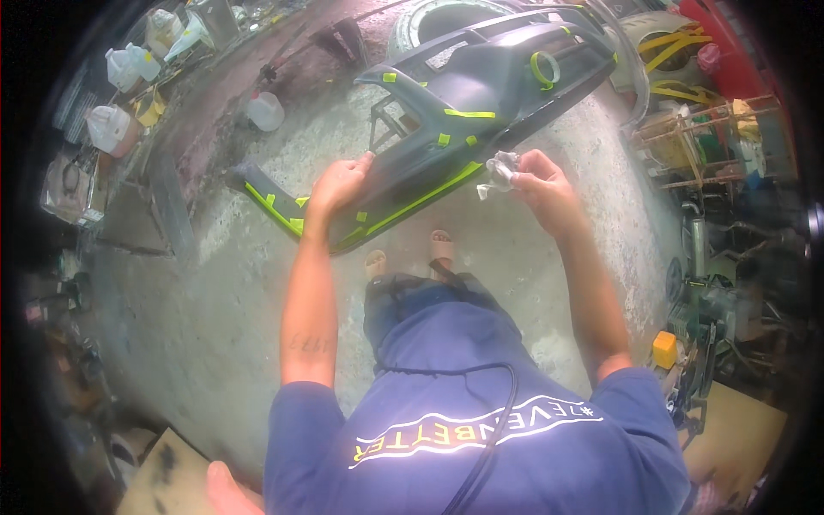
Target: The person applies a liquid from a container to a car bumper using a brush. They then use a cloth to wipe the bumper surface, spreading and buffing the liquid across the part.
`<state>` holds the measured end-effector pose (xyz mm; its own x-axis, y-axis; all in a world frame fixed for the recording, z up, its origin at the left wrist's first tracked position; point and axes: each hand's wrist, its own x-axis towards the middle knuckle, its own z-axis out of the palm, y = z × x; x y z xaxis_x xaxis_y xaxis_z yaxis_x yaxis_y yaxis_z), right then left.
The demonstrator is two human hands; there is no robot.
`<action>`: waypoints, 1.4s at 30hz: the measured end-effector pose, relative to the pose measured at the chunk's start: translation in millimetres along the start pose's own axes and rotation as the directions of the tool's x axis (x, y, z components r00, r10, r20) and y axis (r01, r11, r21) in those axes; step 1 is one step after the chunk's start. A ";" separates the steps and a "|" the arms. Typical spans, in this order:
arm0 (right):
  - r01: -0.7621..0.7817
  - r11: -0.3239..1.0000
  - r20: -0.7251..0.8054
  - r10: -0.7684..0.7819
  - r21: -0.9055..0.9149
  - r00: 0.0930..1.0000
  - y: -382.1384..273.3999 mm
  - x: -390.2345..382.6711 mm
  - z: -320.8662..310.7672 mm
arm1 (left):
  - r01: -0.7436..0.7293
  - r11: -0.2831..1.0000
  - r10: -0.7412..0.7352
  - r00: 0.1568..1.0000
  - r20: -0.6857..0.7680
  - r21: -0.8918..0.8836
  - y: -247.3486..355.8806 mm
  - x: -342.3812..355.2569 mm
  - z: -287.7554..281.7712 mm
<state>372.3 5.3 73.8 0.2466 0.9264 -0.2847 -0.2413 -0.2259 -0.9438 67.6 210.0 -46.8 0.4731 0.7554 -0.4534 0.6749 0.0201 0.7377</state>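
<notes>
A dark grey car bumper [506, 77] stretches across the floor in front of me, with strips and small pieces of bright green tape along its edges. My left hand [342, 184] is closed at the bumper's near left edge, its fingertips partly hidden. In my right hand [545, 189], thumb and fingers pinch a crumpled whitish cloth or paper wad [502, 167]. That wad hangs just above the taped near edge, and I cannot tell whether it touches. A ring of green tape [545, 69] sits on the bumper's far right part.
Plastic jugs [129, 69] line the left side, with another jug [266, 112] on the floor. A tyre [421, 21] lies behind the bumper. Metal racks [695, 142] and cluttered parts fill the right, near a yellow block [664, 349]. My sandalled feet [441, 247] stand close to the bumper.
</notes>
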 end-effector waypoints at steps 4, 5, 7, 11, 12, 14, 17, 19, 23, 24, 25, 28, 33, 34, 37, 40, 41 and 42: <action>0.001 0.987 -0.128 -0.022 -0.161 0.991 -7.5 1.4 31.0 | -0.018 1.000 0.018 0.999 -0.040 0.010 -7.3 -0.9 2.9; -0.002 0.987 -0.118 -0.017 -0.163 0.993 -3.5 6.7 35.8 | -0.040 0.999 0.041 0.996 -0.084 0.014 -9.9 -1.2 4.8; 0.154 0.880 0.012 -0.167 -0.448 0.986 3.6 21.4 41.3 | -0.011 0.999 0.013 0.999 -0.046 0.038 -2.2 -0.8 4.6; 0.618 0.421 0.438 -0.450 -0.664 0.778 18.6 44.5 80.9 | -0.007 0.999 0.009 0.999 -0.049 0.042 -6.8 -3.0 3.0; 0.620 0.422 0.443 -0.448 -0.662 0.777 27.2 50.1 89.0 | -0.003 0.999 0.005 0.999 -0.052 0.039 -7.1 -3.7 3.1; 0.821 -0.036 0.769 -0.374 -0.570 0.518 49.1 61.2 94.5 | 0.005 0.999 -0.002 0.999 -0.050 0.051 0.2 -2.5 5.4; 0.872 -0.238 0.895 -0.251 -0.427 0.370 71.8 61.8 113.7 | 0.015 0.999 -0.014 1.000 -0.018 0.051 0.4 -2.4 4.4; 0.877 -0.278 0.920 -0.132 -0.393 0.370 81.8 59.8 124.7 | 0.009 0.999 -0.007 0.999 -0.042 0.045 -9.5 2.5 7.0; 0.896 -0.222 0.918 0.013 -0.384 0.396 95.7 62.5 124.5 | -0.028 0.996 0.032 0.998 -0.050 0.088 -8.4 6.0 8.8; 0.894 -0.225 0.916 0.013 -0.388 0.401 92.7 62.9 126.4 | -0.033 0.996 0.037 0.998 -0.047 0.088 -5.7 3.9 8.2; 0.882 -0.181 0.891 0.056 -0.434 0.450 89.6 63.2 127.9 | -0.020 0.996 0.024 0.999 -0.049 0.085 -3.4 0.7 8.0; 0.850 -0.110 0.840 0.132 -0.515 0.526 80.8 60.4 131.9 | 0.003 0.998 -0.001 0.999 -0.035 0.064 -2.7 -1.8 4.5; 0.783 -0.121 0.753 0.221 -0.609 0.620 69.1 53.8 133.3 | 0.013 0.999 -0.014 1.000 0.007 0.044 -1.9 -2.1 3.7; 0.779 -0.137 0.751 0.207 -0.612 0.627 68.5 53.6 132.6 | 0.005 1.000 -0.005 1.000 0.007 0.027 -2.7 -2.2 4.3; 0.768 -0.161 0.743 0.197 -0.619 0.640 67.1 54.5 125.1 | -0.003 1.000 0.003 1.000 0.016 -0.007 -4.2 -2.2 7.0; 0.750 -0.183 0.725 0.193 -0.636 0.661 60.5 52.5 111.5 | 0.000 1.000 0.001 0.999 0.043 -0.025 -7.7 -1.5 7.4; 0.738 -0.193 0.717 0.177 -0.646 0.674 58.3 53.8 105.4 | 0.000 1.000 0.001 0.998 0.063 -0.026 -9.2 -1.0 7.3; 0.725 -0.206 0.708 0.161 -0.658 0.688 54.9 54.4 99.6 | 0.001 1.000 0.001 0.998 0.063 -0.027 -9.5 -0.7 8.1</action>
<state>279.0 73.3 23.2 -0.5336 0.8141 -0.2291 0.8455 0.5196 -0.1227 65.4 204.0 -57.5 0.5085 0.7126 -0.4834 0.6599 0.0381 0.7504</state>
